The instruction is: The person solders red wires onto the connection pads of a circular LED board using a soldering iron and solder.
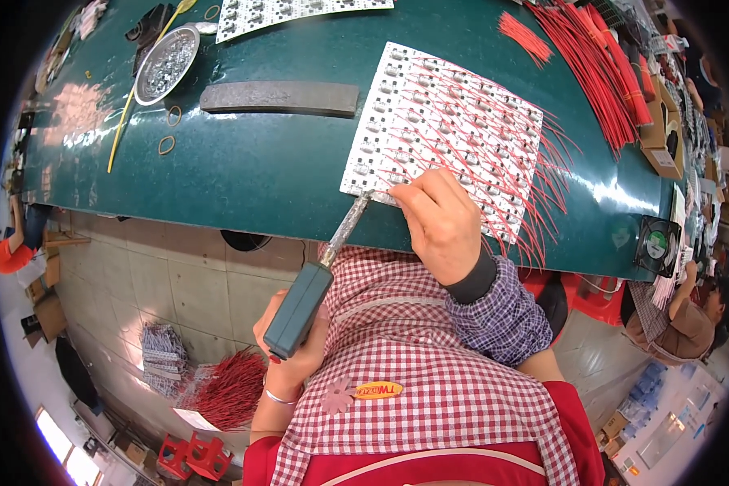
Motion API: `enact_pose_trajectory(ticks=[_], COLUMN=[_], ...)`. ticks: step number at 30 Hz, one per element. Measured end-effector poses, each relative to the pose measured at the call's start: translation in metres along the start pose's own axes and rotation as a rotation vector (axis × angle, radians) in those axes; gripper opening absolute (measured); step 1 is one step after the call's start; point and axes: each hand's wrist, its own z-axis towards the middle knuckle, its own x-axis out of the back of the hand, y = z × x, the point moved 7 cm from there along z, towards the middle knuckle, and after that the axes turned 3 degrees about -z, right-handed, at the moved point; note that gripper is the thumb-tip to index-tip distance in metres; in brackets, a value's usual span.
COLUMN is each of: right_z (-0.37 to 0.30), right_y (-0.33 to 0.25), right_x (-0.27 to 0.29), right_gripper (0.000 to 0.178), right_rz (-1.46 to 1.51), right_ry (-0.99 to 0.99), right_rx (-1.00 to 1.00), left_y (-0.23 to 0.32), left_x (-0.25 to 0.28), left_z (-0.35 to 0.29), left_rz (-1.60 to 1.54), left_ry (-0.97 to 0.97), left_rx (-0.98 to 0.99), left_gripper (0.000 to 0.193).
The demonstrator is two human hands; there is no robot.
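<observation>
A white circuit board panel (377, 105) lies near the front edge of the green table, with many thin red wires (494, 138) standing out from it toward the right. My left hand (306, 328) is wrapped round a green-handled soldering iron (300, 308). The iron's tip meets the panel's near left corner. Just right of that tip, my right hand (444, 215) pinches a red wire, its fingers over the panel's front edge. The exact joint between wire and panel is too small to make out.
Behind the panel sit a dark grey bar (279, 98) and a metal bowl (168, 66) of small shiny pieces. Bundles of red wire (599, 81) lie at the far right, beside a cardboard box (662, 134). Another panel (292, 12) is at the back. A small fan (656, 245) stands at the right edge.
</observation>
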Motion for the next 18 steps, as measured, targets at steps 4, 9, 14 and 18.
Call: enact_pose_trajectory(ticks=[4, 9, 14, 18], right_z=[0.001, 0.002, 0.003, 0.023], right_y=[-0.002, 0.002, 0.003, 0.015], right_x=[0.002, 0.002, 0.009, 0.048], right_gripper=[0.019, 0.019, 0.018, 0.014], right_rz=[0.003, 0.018, 0.018, 0.05], right_ry=[0.013, 0.017, -0.054, -0.062], right_rx=[0.009, 0.007, -0.032, 0.005], left_y=[-0.005, -0.032, -0.012, -0.028], left_x=[0.001, 0.014, 0.005, 0.008], left_z=[-0.003, -0.027, -0.012, -0.019], left_rz=[-0.018, -0.177, -0.181, -0.215], left_ry=[-0.007, 0.132, 0.045, 0.1], left_rx=[-0.006, 0.194, 0.017, 0.057], left_gripper=[0.017, 0.022, 0.038, 0.042])
